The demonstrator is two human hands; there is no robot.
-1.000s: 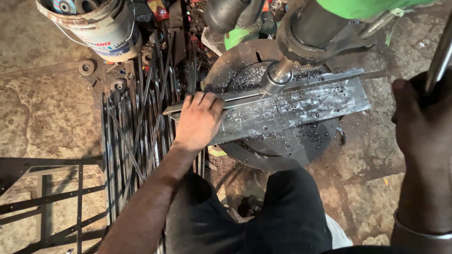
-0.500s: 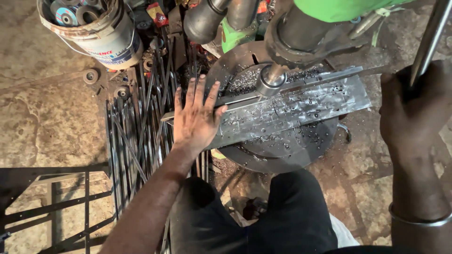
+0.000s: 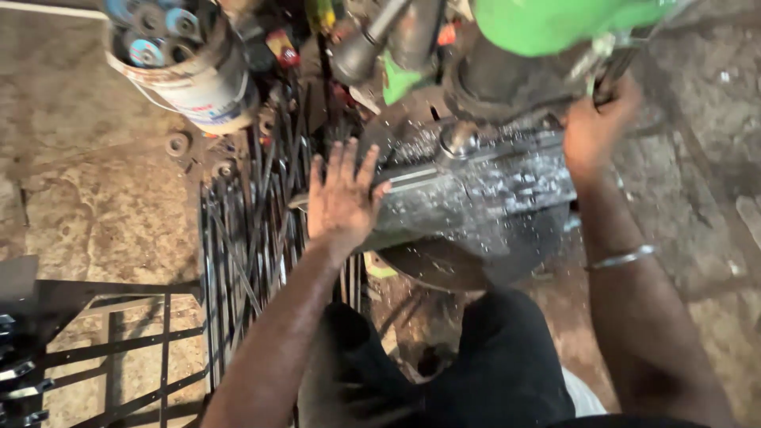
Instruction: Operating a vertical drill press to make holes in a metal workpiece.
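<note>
Right hand (image 3: 596, 127) risen, gripping lever (image 3: 614, 67), left hand (image 3: 342, 198) splayed flat on metal plate (image 3: 483, 194)

Two hands (image 3: 342, 198), one bucket (image 3: 186, 67), one metal plate (image 3: 476, 198).

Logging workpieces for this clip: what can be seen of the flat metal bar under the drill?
The flat metal bar is a long grey steel strip, lying flat across the round drill table, strewn with bright metal chips. The left hand presses open-palmed on its left end; the drill chuck stands just above it. Its right end runs behind the right hand.
</note>
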